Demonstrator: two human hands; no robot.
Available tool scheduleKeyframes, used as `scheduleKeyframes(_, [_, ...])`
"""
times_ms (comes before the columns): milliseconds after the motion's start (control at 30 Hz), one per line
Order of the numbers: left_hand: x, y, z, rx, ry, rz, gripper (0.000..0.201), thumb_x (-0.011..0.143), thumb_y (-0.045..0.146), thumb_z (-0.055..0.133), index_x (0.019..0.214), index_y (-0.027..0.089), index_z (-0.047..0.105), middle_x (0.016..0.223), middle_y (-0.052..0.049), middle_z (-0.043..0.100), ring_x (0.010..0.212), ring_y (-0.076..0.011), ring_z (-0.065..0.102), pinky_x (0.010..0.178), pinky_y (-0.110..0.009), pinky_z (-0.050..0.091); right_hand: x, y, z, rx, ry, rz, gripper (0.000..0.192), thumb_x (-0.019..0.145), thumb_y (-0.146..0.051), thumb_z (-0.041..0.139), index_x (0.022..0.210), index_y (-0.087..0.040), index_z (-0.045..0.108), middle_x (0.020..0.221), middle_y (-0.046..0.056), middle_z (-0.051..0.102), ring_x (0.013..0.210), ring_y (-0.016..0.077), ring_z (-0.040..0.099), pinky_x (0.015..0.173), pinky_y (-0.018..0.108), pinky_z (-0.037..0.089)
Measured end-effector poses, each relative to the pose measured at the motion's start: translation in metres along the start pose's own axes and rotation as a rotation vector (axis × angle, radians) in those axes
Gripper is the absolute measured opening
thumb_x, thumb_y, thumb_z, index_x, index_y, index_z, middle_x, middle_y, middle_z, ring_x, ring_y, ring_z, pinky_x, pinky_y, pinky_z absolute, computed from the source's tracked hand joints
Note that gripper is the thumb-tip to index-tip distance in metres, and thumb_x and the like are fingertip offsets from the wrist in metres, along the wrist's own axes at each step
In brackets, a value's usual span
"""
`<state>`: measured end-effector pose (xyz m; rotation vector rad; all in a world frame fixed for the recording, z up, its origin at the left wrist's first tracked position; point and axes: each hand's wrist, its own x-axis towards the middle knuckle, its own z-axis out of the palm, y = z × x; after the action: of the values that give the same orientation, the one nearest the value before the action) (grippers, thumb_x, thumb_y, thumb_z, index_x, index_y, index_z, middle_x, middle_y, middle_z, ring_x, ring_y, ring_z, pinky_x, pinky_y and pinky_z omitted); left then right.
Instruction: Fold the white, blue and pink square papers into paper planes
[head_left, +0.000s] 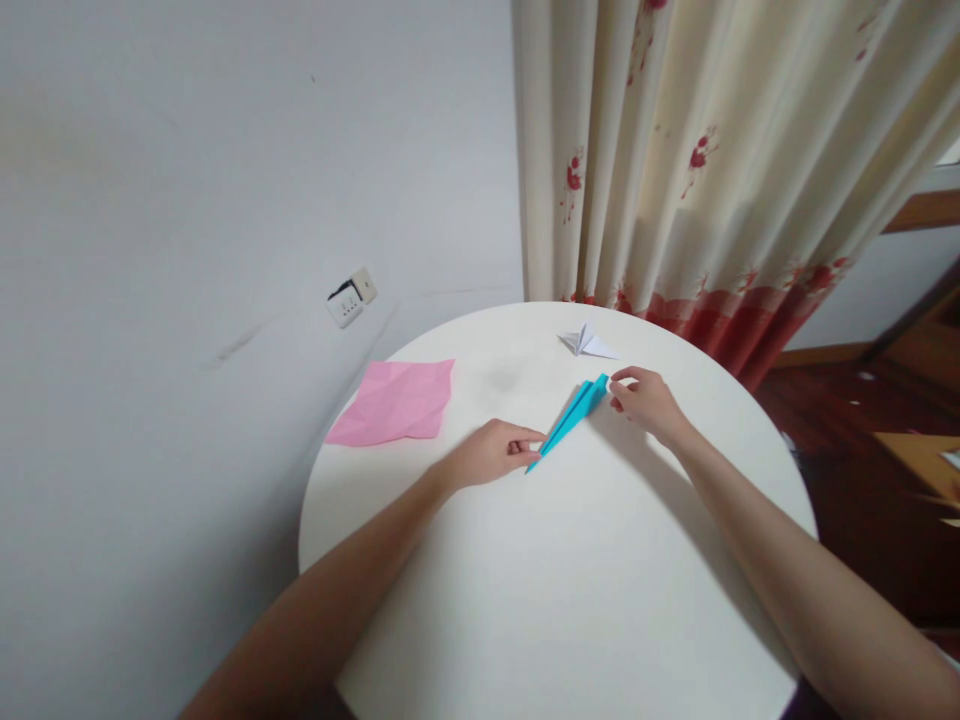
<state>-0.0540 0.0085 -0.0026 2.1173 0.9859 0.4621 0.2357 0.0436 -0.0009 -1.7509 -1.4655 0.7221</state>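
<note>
A blue folded paper plane [576,412] rests at a slant on the white round table [525,590], its narrow tip pointing toward me. My left hand [497,452] pinches it near that tip between thumb and fingers. By the plane's wider far end is my right hand [646,402], its fingers bent and slightly apart, with a small gap to the paper and nothing seen in them. Just beyond lies a white paper plane [585,342]. To the left, a creased pink paper sheet [397,402] lies flat at the table's edge.
A pale wall [225,150] with a socket and plug adapter [345,305] borders the table on the left. Behind it hangs a cream and red curtain [675,200]. On the right, a wooden piece of furniture [919,462] stands over the dark floor.
</note>
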Motion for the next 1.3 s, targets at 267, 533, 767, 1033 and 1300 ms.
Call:
scheduleKeyframes(267, [0.007,0.01,0.022,0.327,0.3,0.232,0.041,0.089,0.026,0.063,0.13,0.025,0.062,0.116,-0.009,0.059,0.109,-0.0215,0.056,0.098,-0.036,0.045,-0.02,-0.013,0.019,-0.196,-0.2,0.06,0.046,0.092,-0.052,0.048,0.067,-0.017,0.064,0.057,0.01,0.068,0.05,0.0172,0.063,0.056,0.027,0.044])
scheduleKeyframes(533, [0.004,0.023,0.026,0.24,0.128,0.422,0.025,0.094,0.026,0.055,0.115,0.025,0.07,0.125,-0.009,0.063,0.117,-0.0216,0.056,0.103,-0.038,0.044,-0.03,-0.018,0.03,-0.204,-0.301,0.038,0.048,0.089,-0.047,0.053,0.052,-0.018,0.061,0.053,0.008,0.066,0.052,0.0161,0.063,0.059,0.026,0.045])
scheduleKeyframes(767, [0.011,0.013,0.02,0.096,0.441,0.185,0.022,0.094,0.029,0.055,0.105,0.02,0.073,0.098,-0.007,0.067,0.093,-0.0173,0.063,0.085,-0.03,0.051,-0.028,-0.014,0.031,-0.155,-0.327,0.014,0.036,0.088,-0.039,0.056,0.06,-0.018,0.063,0.057,0.006,0.068,0.05,0.0145,0.062,0.058,0.025,0.045])
scheduleKeyframes(1033, [0.013,0.008,0.029,0.144,0.34,0.2,0.023,0.09,0.023,0.061,0.11,0.022,0.071,0.103,-0.006,0.067,0.098,-0.0185,0.062,0.09,-0.032,0.05,-0.026,-0.011,0.038,-0.075,-0.311,-0.058,0.021,0.088,-0.032,0.053,0.081,-0.017,0.066,0.058,0.002,0.068,0.045,0.0123,0.06,0.054,0.022,0.043])
scheduleKeyframes(1300, [0.011,0.009,0.031,0.294,0.26,0.329,0.031,0.092,0.026,0.059,0.123,0.024,0.065,0.12,-0.009,0.065,0.113,-0.0229,0.057,0.101,-0.041,0.045,-0.025,-0.011,0.038,-0.077,-0.317,-0.006,0.016,0.082,-0.024,0.054,0.078,-0.016,0.068,0.06,0.003,0.069,0.046,0.0133,0.062,0.052,0.022,0.043])
